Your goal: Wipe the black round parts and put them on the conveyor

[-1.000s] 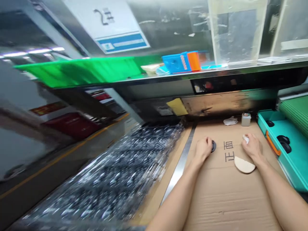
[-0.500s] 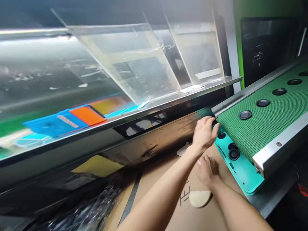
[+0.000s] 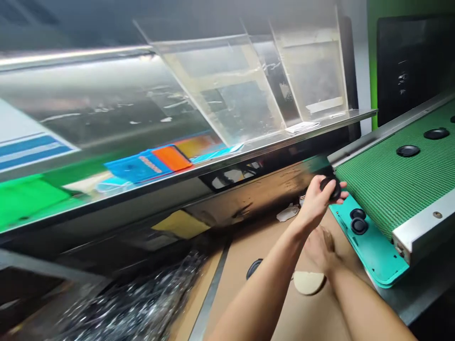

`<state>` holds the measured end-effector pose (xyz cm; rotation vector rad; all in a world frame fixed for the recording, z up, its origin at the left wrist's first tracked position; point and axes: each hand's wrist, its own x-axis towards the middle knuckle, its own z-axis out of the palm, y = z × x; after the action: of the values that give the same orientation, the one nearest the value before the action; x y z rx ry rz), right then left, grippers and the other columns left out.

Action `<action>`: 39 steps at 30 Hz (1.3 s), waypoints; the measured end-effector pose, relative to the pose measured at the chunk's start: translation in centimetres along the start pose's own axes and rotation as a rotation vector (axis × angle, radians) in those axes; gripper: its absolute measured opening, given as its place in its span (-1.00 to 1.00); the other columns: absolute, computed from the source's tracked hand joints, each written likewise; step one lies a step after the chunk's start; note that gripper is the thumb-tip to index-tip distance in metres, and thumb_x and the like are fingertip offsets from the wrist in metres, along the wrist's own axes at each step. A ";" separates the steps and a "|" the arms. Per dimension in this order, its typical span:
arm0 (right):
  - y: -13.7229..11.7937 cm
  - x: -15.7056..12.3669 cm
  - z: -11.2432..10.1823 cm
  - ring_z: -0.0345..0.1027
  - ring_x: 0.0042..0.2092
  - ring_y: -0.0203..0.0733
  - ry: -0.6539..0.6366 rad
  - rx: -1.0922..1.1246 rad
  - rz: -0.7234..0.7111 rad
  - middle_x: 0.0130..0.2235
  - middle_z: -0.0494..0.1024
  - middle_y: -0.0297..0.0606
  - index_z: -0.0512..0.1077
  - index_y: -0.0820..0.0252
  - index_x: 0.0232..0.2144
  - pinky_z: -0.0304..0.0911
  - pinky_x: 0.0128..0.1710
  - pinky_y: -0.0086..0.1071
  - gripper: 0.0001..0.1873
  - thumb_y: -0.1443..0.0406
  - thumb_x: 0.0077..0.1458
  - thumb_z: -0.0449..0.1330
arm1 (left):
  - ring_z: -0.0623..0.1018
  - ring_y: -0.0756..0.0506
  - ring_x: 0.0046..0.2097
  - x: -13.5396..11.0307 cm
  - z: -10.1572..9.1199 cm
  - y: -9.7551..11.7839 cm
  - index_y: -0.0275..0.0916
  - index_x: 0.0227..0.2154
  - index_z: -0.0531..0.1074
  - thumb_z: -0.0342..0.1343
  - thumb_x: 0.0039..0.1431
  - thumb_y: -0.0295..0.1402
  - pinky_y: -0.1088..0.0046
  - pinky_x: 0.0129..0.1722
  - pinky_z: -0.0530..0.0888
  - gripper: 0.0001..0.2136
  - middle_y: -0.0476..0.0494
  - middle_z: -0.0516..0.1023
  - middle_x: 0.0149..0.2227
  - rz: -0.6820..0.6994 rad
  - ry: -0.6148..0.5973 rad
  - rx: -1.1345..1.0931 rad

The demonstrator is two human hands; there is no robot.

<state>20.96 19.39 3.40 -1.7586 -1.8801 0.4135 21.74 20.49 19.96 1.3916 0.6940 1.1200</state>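
Far left, a heap of crinkled clear film (image 3: 142,303), glossy, blurred. Above it a steel shelf (image 3: 249,151) carrying a blue-and-orange box (image 3: 152,163) and slanted clear panels (image 3: 227,94). On the cardboard (image 3: 270,237), a loose disc (image 3: 254,268), black and flat, lies left of the forearm. Left hand (image 3: 314,203): half a second ago it was spread open at the tray's near end; now it is raised and pinched on a disc (image 3: 330,188), black, round, matte, rubbery-looking, held in the air just above the tray's corner. The tray showed three discs then and shows two now, so the pick reads as done. Right hand (image 3: 320,246) lies knuckles-up on the cardboard as before; cannot tell whether it grips anything. Just beside it, a beige pad (image 3: 308,282), thin, round-edged. Teal tray (image 3: 377,258), smooth plastic, holds two tray discs (image 3: 358,222), touching. Right of it a green belt (image 3: 391,184), ribbed weave in a steel frame, carries belt discs (image 3: 408,150) well apart.
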 end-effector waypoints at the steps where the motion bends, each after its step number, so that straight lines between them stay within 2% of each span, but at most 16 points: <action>1: 0.0 -0.1 0.0 0.39 0.00 0.01 0.016 -0.009 0.004 -0.03 0.51 -0.01 0.43 0.23 0.01 0.19 -0.02 -0.22 -0.64 0.35 0.25 -0.04 | 0.59 -0.09 -0.35 -2.3 -2.2 -0.3 -0.19 -0.22 0.23 0.23 0.16 -0.20 0.44 -0.41 0.44 -0.70 -0.21 0.59 -0.21 -0.055 0.054 -0.104; 3: 0.0 -0.2 -0.1 0.41 -0.04 -0.03 0.041 -0.044 0.006 -0.05 0.52 -0.06 0.46 0.20 -0.04 0.19 -0.04 -0.26 -0.68 0.34 0.23 0.01 | 0.58 -0.08 -0.37 -7.1 -6.8 -1.7 -0.22 -0.16 0.29 0.23 0.16 -0.23 0.50 -0.47 0.39 -0.70 -0.25 0.59 -0.20 -0.181 0.177 -0.301; 6: 0.1 -0.2 -0.5 0.41 -0.09 -0.07 0.031 -0.115 -0.017 -0.08 0.52 -0.12 0.49 0.15 -0.08 0.20 -0.08 -0.28 -0.71 0.26 0.23 0.06 | 0.57 -0.09 -0.35 -13.3 -12.5 -4.7 -0.31 -0.08 0.40 0.02 0.30 -0.13 0.48 -0.48 0.42 -0.67 -0.33 0.58 -0.19 -0.357 0.303 -0.597; 8: -0.3 -0.4 -1.1 0.39 -0.07 -0.05 0.046 -0.179 -0.028 -0.07 0.51 -0.11 0.47 0.15 -0.05 0.19 -0.07 -0.25 -0.69 0.25 0.25 0.04 | 0.57 -0.10 -0.32 -16.2 -15.1 -6.6 -0.38 -0.08 0.44 -0.10 0.36 -0.16 0.47 -0.45 0.45 -0.62 -0.35 0.57 -0.19 -0.387 0.379 -0.732; 11: -1.5 -1.3 -2.9 0.30 0.04 0.08 0.089 -0.325 -0.084 -0.04 0.47 -0.01 0.46 0.18 -0.07 0.17 -0.03 -0.16 -0.69 0.17 0.24 0.07 | 0.58 -0.13 -0.24 -18.3 -17.5 -8.2 -0.40 -0.10 0.46 -0.10 0.35 -0.24 0.44 -0.39 0.49 -0.65 -0.39 0.56 -0.13 -0.349 0.451 -0.852; 13: -2.4 -2.5 -4.3 0.31 0.02 0.10 -0.024 -0.359 -0.191 -0.03 0.47 -0.02 0.46 0.14 -0.12 0.19 -0.09 -0.17 -0.64 0.06 0.12 0.19 | 0.59 -0.17 -0.16 -18.5 -18.7 -8.4 -0.39 -0.08 0.46 -0.06 0.31 -0.27 0.40 -0.33 0.52 -0.68 -0.42 0.55 -0.06 -0.288 0.472 -0.895; 15: -3.1 -3.7 -5.4 0.38 -0.17 -0.03 -0.332 -0.323 -0.287 -0.15 0.52 -0.17 0.47 0.05 -0.23 0.20 -0.26 -0.29 -0.63 0.09 -0.11 0.35 | 0.59 -0.22 -0.07 -18.3 -19.6 -8.4 -0.38 -0.05 0.45 -0.03 0.27 -0.30 0.34 -0.26 0.55 -0.69 -0.45 0.53 0.00 -0.239 0.501 -0.927; 17: -3.8 -4.4 -5.6 0.36 -0.34 -0.16 -0.545 -0.284 -0.326 -0.32 0.53 -0.31 0.45 0.03 -0.32 0.11 -0.40 -0.38 -0.69 0.25 -0.22 0.36 | 0.58 -0.26 -0.01 -18.0 -20.1 -8.5 -0.38 -0.04 0.44 -0.01 0.23 -0.33 0.26 -0.17 0.56 -0.68 -0.47 0.52 0.03 -0.222 0.524 -0.963; 18: -4.1 -4.5 -5.4 0.34 -0.38 -0.19 -0.565 -0.246 -0.338 -0.37 0.52 -0.35 0.44 0.03 -0.33 0.08 -0.43 -0.40 -0.73 0.31 -0.18 0.31 | 0.57 -0.27 0.01 -17.9 -20.2 -8.6 -0.38 -0.05 0.44 -0.01 0.20 -0.34 0.21 -0.14 0.56 -0.68 -0.48 0.51 0.04 -0.215 0.529 -0.980; 23: -6.0 -3.9 -3.4 0.39 -0.32 -0.23 -0.198 0.030 -0.354 -0.34 0.54 -0.33 0.43 0.10 -0.16 0.14 -0.32 -0.40 -0.73 0.36 0.13 0.01 | 0.57 -0.31 0.04 -17.2 -19.0 -9.7 -0.42 -0.17 0.46 0.01 0.11 -0.35 0.18 -0.09 0.56 -0.71 -0.56 0.52 0.01 -0.216 0.601 -0.978; 25: -6.4 -4.0 -3.4 0.39 -0.28 -0.21 -0.183 0.032 -0.369 -0.30 0.54 -0.29 0.43 0.12 -0.26 0.14 -0.29 -0.38 -0.82 0.26 0.19 0.03 | 0.57 -0.30 0.03 -17.1 -18.7 -9.8 -0.42 -0.16 0.46 0.00 0.11 -0.35 0.20 -0.11 0.56 -0.70 -0.54 0.54 0.00 -0.209 0.645 -0.972; 28: -6.4 -4.8 -4.3 0.37 -0.21 -0.14 -0.387 -0.041 -0.431 -0.21 0.52 -0.25 0.43 0.10 -0.30 0.17 -0.24 -0.37 -0.72 0.08 0.00 0.28 | 0.58 -0.26 0.01 -17.2 -18.9 -9.5 -0.41 -0.14 0.47 -0.03 0.12 -0.34 0.25 -0.13 0.57 -0.67 -0.50 0.54 0.01 -0.181 0.710 -0.993; 30: -6.1 -5.4 -4.5 0.37 -0.17 -0.09 -0.539 -0.117 -0.445 -0.18 0.50 -0.24 0.43 0.09 -0.26 0.19 -0.21 -0.36 -0.57 0.12 -0.21 0.41 | 0.59 -0.24 -0.01 -17.4 -19.3 -9.3 -0.41 -0.14 0.47 -0.06 0.15 -0.32 0.27 -0.14 0.57 -0.67 -0.49 0.54 0.01 -0.175 0.719 -1.007; 32: -5.9 -5.5 -4.1 0.37 -0.14 -0.07 -0.570 -0.151 -0.455 -0.17 0.50 -0.22 0.43 0.10 -0.22 0.20 -0.16 -0.34 -0.61 0.23 -0.17 0.37 | 0.60 -0.23 -0.04 -17.5 -19.5 -9.1 -0.40 -0.16 0.48 -0.07 0.22 -0.27 0.28 -0.14 0.56 -0.67 -0.47 0.55 -0.01 -0.171 0.704 -1.002; 35: -6.0 -4.8 -2.8 0.37 -0.06 -0.07 -0.356 -0.046 -0.476 -0.11 0.50 -0.16 0.43 0.13 -0.07 0.21 -0.04 -0.30 -0.67 0.30 0.06 0.18 | 0.60 -0.18 -0.07 -17.4 -19.1 -9.2 -0.35 -0.22 0.49 -0.06 0.30 -0.21 0.30 -0.11 0.55 -0.68 -0.40 0.57 -0.05 -0.167 0.698 -0.966; 39: -6.6 -4.7 -0.5 0.34 0.01 -0.04 0.003 0.142 -0.393 -0.05 0.47 -0.10 0.40 0.15 0.06 0.23 0.05 -0.22 -0.61 0.19 0.20 0.13 | 0.59 -0.15 -0.03 -17.1 -17.9 -9.8 -0.31 -0.22 0.47 -0.12 0.38 -0.21 0.27 -0.01 0.52 -0.67 -0.31 0.57 -0.03 -0.150 0.679 -0.926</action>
<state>15.87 14.00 6.71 -1.2581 -2.0772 0.3821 1.13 13.85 4.50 0.1598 0.5958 1.5263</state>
